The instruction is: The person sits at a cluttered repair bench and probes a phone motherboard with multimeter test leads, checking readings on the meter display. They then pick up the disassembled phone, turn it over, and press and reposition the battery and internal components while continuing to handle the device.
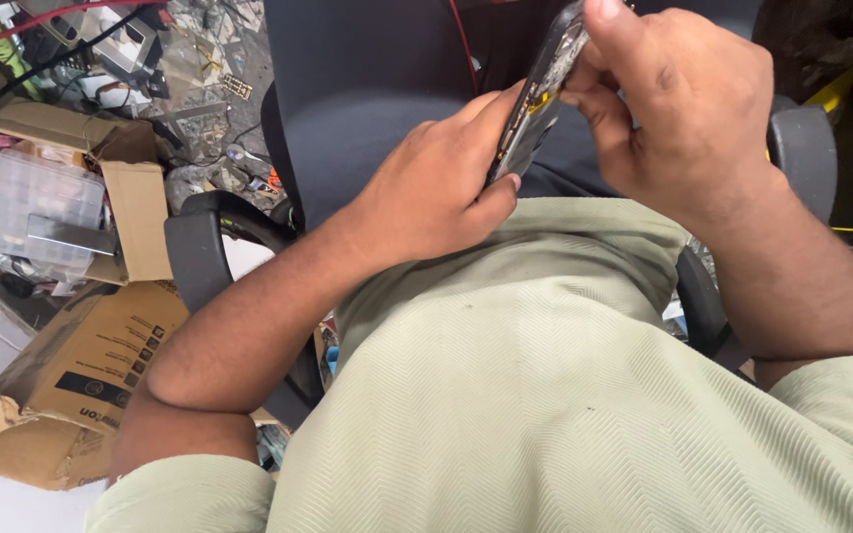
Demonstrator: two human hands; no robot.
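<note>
Both hands grip an opened phone (pixel 542 91) above the lap — left hand (pixel 436 188) underneath, right hand (pixel 683 99) pinching its top edge.

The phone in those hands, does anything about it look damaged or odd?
Yes. The phone, held edge-on between the left hand and right hand, has its back off: bare circuitry and yellow parts show. To the left, a torn cardboard box lies crumpled on the floor.

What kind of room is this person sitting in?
Probably a small repair workshop: both hands hold an opened phone, a clear parts box sits among torn cardboard boxes, and wires tangle nearby.
</note>
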